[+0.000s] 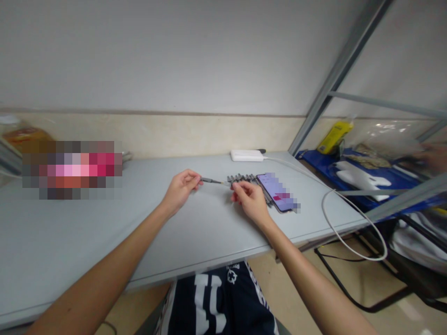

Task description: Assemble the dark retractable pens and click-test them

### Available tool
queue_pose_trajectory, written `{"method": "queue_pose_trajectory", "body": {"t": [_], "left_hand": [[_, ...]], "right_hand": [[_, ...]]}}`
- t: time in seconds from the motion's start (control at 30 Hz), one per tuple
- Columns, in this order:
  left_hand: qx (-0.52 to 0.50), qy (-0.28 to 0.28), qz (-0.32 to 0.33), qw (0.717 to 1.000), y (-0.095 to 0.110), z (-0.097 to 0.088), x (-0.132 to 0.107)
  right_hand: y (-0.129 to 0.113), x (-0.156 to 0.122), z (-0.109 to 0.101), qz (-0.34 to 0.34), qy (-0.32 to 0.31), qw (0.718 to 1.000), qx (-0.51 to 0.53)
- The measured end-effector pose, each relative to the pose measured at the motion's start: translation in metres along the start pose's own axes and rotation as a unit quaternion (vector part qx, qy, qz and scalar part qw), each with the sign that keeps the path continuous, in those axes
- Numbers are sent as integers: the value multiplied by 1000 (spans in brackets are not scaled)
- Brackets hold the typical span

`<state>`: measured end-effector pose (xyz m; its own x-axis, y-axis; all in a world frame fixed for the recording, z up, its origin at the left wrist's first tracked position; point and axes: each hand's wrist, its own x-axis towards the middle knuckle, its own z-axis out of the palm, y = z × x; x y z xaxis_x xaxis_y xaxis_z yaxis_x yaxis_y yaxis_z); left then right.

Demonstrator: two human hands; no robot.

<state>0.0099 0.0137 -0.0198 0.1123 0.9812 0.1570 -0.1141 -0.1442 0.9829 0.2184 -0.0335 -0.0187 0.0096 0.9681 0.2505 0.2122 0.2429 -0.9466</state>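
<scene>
My left hand (183,190) is closed in a pinch on the rear end of a thin dark pen-like stick (210,180), which points to the right and narrows to a pale tip. Close by that tip, my right hand (250,199) has its thumb and fingers pressed together. A small clear piece seems to be at its fingertips, too small to name. Behind and partly under the right hand lies a row of several dark slim sticks (243,177) on the grey table (206,223). Against their right side rests a phone (275,191) with its screen lit.
A white power strip (247,155) stands by the wall, its white cable (326,204) looping over the table's right edge. Beyond a metal frame post (335,79), a blue surface holds a yellow packet (335,136); a blurred hand (433,157) shows there. Pixelated items (73,170) sit left.
</scene>
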Motion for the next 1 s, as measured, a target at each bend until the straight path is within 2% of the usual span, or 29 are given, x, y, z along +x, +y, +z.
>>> {"method": "queue_pose_trajectory", "body": {"t": [0.17, 0.33, 0.5, 0.6, 0.77, 0.9, 1.0], "left_hand": [[-11, 0, -5, 1000, 2, 3, -1], [-10, 18, -2, 1000, 2, 2, -1], [-14, 18, -2, 1000, 0, 1, 0], [-9, -1, -3, 1000, -1, 1, -1], [10, -32, -3, 999, 0, 2, -2], [-13, -11, -6, 1000, 2, 2, -1], [-33, -2, -22, 999, 2, 1, -1]], "right_hand": [[-2, 0, -4, -30, 18, 998, -43], [-7, 2, -5, -65, 62, 996, 3], [-10, 3, -4, -75, 49, 996, -26], [-11, 2, -3, -55, 48, 997, -5], [-15, 0, -5, -13, 8, 1000, 15], [-21, 1, -9, -23, -21, 999, 43], [-21, 0, -9, -30, -27, 999, 27]]}}
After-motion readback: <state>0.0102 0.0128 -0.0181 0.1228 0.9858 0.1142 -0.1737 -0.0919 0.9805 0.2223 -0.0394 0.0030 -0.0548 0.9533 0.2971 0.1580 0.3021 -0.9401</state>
